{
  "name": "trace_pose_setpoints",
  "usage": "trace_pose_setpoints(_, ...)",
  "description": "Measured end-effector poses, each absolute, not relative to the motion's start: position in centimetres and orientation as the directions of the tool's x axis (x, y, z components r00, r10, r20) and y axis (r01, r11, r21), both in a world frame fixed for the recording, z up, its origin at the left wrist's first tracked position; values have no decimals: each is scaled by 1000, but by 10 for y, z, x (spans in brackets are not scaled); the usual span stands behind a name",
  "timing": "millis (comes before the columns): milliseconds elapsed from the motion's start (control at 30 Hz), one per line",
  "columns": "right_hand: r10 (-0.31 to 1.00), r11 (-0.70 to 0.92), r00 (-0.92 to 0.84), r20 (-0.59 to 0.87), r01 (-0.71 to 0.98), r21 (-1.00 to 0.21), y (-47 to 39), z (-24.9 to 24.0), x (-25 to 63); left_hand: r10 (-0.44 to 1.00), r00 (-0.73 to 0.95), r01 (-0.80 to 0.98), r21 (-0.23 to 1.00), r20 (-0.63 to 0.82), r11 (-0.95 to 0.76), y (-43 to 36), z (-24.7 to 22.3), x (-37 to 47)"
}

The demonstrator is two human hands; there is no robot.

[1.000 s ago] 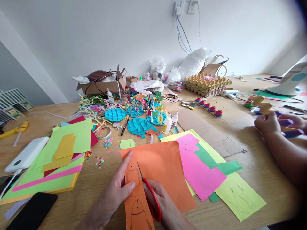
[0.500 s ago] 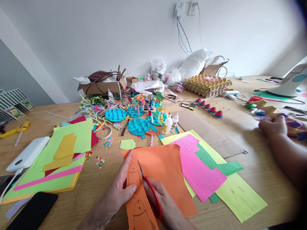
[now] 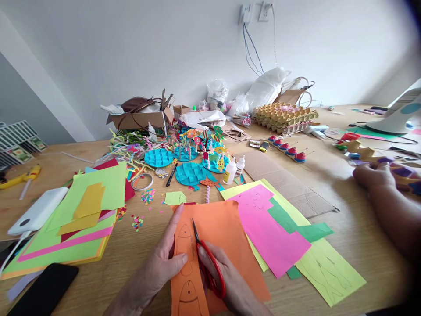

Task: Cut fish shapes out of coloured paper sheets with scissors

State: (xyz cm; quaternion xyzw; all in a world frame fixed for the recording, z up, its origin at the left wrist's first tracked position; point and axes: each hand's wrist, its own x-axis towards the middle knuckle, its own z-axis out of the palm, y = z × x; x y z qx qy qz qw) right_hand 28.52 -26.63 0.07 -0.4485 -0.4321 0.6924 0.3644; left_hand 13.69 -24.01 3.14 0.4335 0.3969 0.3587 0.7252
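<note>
A pale wall (image 3: 148, 52) rises behind the cluttered wooden bench (image 3: 131, 245), with orange paper (image 3: 230, 228) bearing drawn fish (image 3: 185, 239) at its near side. The person's left fingers (image 3: 169, 235) pinch the paper's left part; the right fingers (image 3: 215, 253) curl around red-handled scissors (image 3: 198, 242), blade beside the fish

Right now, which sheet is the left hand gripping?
The orange sheet, its edge in the left hand; the pink sheet and yellow-green sheets lie in neither hand.
</note>
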Motion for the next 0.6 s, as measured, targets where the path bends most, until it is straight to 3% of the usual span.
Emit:
trace_pose_setpoints(300, 929, -227, -307, -208, -27, -974, -261, 4, 288, 965, 100, -252, 932, -242, 259, -234, 34, 151)
trace_pose_setpoints(400, 940, -160, -298, -163, 35, -986, -259, 11, 290, 958, 152, -256, 927, -241, 274, -230, 34, 148)
trace_pose_setpoints(600, 932, -62, -345, -115, 161, -985, -255, 33, 301, 955, 261, -38, 987, -140, 155, -216, 52, 136)
